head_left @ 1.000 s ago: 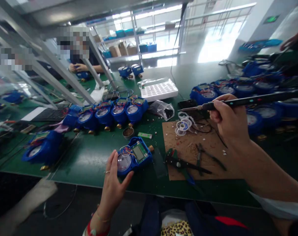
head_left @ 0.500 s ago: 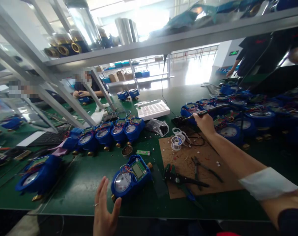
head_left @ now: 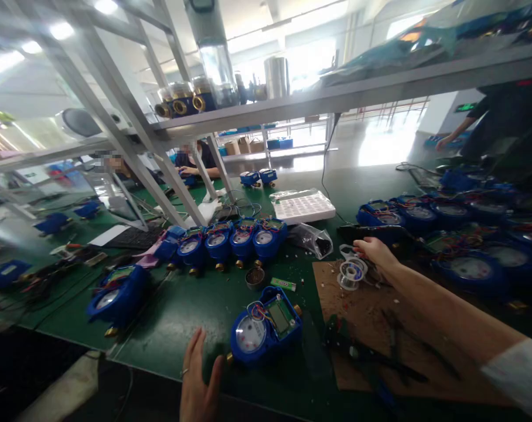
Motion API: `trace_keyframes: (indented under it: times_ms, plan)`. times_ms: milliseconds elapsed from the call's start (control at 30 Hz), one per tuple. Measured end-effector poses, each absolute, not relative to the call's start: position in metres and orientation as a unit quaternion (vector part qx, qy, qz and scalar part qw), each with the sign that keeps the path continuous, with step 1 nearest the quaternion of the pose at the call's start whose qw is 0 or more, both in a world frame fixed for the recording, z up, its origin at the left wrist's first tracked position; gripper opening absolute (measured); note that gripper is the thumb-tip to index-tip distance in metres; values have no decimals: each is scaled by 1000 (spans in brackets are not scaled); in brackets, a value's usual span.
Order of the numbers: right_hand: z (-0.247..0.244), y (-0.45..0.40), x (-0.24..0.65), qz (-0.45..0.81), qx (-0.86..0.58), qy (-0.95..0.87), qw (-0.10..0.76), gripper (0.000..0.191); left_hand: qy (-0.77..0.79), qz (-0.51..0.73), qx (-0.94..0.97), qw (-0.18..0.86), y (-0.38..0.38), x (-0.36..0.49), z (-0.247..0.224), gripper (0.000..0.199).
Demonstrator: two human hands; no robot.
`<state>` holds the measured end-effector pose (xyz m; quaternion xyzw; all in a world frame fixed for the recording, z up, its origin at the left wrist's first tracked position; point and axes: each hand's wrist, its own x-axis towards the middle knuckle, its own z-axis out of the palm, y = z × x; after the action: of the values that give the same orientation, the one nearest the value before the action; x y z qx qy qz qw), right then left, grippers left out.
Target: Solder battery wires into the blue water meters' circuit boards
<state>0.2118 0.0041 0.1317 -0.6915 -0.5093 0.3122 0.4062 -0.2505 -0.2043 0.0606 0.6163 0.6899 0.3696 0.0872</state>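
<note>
My left hand (head_left: 198, 375) is open at the bench's near edge, fingers raised and thumb apart. Just right of it lies a blue water meter (head_left: 266, 328) with a round dial, a small display board and loose coloured wires. My right hand (head_left: 378, 253) reaches over the brown board, fingers curled together beside a white ring-shaped holder and a solder wire spool (head_left: 351, 274). What its fingertips grip, if anything, cannot be made out. Behind that hand is a dark object (head_left: 375, 233), too blurred to name. Cutters (head_left: 375, 354) and pliers (head_left: 395, 337) lie on the brown board (head_left: 331, 305).
Several blue meters stand in a row (head_left: 217, 241), with more crowded at the right (head_left: 468, 266). A small round tin (head_left: 254, 277), a green-labelled strip (head_left: 283, 285), a plastic bag (head_left: 312, 239) and a white tray (head_left: 303, 206) sit between. A metal shelf (head_left: 266, 112) crosses above; co-workers are beyond.
My view has swung left, so the bench appears further right. My right hand has let go of the soldering iron and come down to the solder spool. My left hand stays open beside the meter.
</note>
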Motion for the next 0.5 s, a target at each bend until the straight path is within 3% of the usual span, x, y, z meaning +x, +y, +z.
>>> trace_keyframes:
  times_ms: [133,200,500]
  plan:
    - [131,5,184,404,-646,-519,387,10,695,389,595,107,-190,-254,51,54]
    - [142,18,169,416,-628,-533,385,13,704,394,581,107,-183,-251,48,50]
    - [192,167,99,308,-633,-642,304,22,726,397,559,46,-170,-251,28,39]
